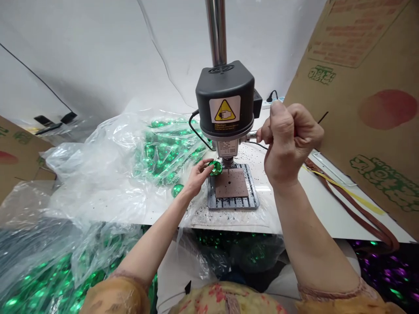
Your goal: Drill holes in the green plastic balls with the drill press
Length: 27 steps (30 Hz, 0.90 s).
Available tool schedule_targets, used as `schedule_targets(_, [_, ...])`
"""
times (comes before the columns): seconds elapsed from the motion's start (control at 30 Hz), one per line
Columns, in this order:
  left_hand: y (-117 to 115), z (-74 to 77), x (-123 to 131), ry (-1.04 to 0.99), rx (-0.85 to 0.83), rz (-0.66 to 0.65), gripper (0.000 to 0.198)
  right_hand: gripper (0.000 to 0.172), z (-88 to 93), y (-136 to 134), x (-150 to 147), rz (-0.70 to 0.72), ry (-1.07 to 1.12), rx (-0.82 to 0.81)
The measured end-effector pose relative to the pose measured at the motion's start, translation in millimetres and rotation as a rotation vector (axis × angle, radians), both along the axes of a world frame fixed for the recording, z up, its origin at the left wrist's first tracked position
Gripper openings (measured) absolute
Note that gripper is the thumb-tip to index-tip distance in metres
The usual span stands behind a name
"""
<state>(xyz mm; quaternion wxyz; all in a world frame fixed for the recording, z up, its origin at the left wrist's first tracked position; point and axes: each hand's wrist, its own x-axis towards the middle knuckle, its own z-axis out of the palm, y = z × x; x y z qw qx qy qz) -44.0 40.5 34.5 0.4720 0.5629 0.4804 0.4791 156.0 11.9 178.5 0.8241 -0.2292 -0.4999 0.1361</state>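
Observation:
My left hand [198, 175] pinches a shiny green faceted ball [215, 168] beside the drill bit, over the left edge of a brown board [234, 183]. A dark hole shows in that board, which lies on the slotted metal base [222, 204] of a small bench drill press [225, 93]. At the machine's right side my right hand [290, 139] is closed on its feed handle [252, 135]; the fist hides most of the handle. Dark shavings are scattered over the base and the table around it.
Clear plastic bags of green balls lie on the table's left [163, 150] and below its edge [49, 279]. One loose green ball [177, 190] rests near my left wrist. Cardboard boxes stand right [347, 100] and left [19, 161]. Brown and yellow straps [356, 200] lie at right.

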Motion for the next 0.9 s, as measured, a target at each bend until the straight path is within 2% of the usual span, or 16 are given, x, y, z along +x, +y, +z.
schedule_targets(0.1, [-11.8, -0.4, 8.6, -0.040, -0.024, -0.041, 0.052, 0.043, -1.3, 0.6, 0.1, 0.005, -0.002, 0.007])
schedule_targets(0.27, [-15.5, -7.3, 17.7, -0.042, 0.056, -0.109, 0.053, 0.045, -3.4, 2.7, 0.8, 0.016, -0.008, 0.023])
schedule_targets(0.47, [-14.5, -19.7, 23.1, 0.069, 0.108, -0.113, 0.056, 0.044, -2.7, 0.9, 0.5, 0.030, 0.003, 0.039])
schedule_targets(0.67, [-21.5, -20.2, 29.1, 0.235, 0.192, -0.128, 0.056, 0.045, -3.6, -1.8, -0.2, 0.015, -0.020, 0.024])
schedule_targets(0.9, [-30.7, -24.3, 39.6, 0.213, 0.179, -0.106, 0.056, 0.044, 6.8, 1.5, 1.6, 0.072, 0.008, -0.015])
